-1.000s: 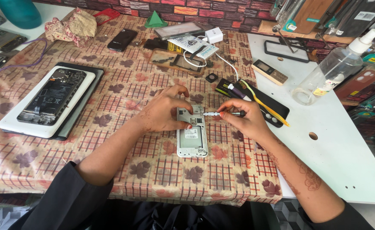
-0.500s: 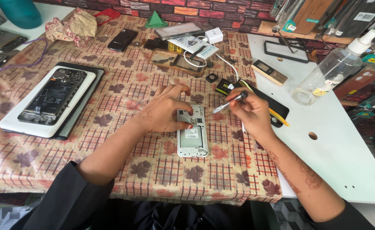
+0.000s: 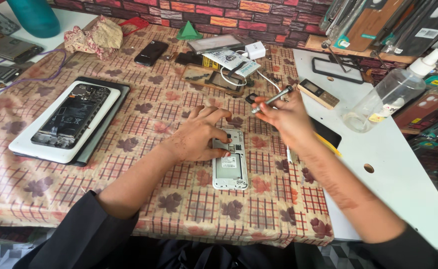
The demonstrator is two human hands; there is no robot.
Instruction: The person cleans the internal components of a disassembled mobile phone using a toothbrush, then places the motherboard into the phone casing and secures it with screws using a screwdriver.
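Right grip (image 3: 286,117) is closed around my metal screwdriver (image 3: 272,99), lifted above the opened phone (image 3: 230,160). Left grip (image 3: 199,135) lies loosely open, fingertips pressing the phone's upper end against the checked table (image 3: 179,209).

Opened white phone (image 3: 230,160) flat on patterned cloth — grey screwdriver (image 3: 273,98) raised, tilted.

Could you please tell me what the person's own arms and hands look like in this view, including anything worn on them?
Both hands are bare, with no gloves, and no rings or watch can be made out. The left hand and right hand lead to uncovered forearms that carry faded reddish-brown patterned markings, clearest along the right forearm. Loose black sleeves are pushed up near the elbows on both arms.
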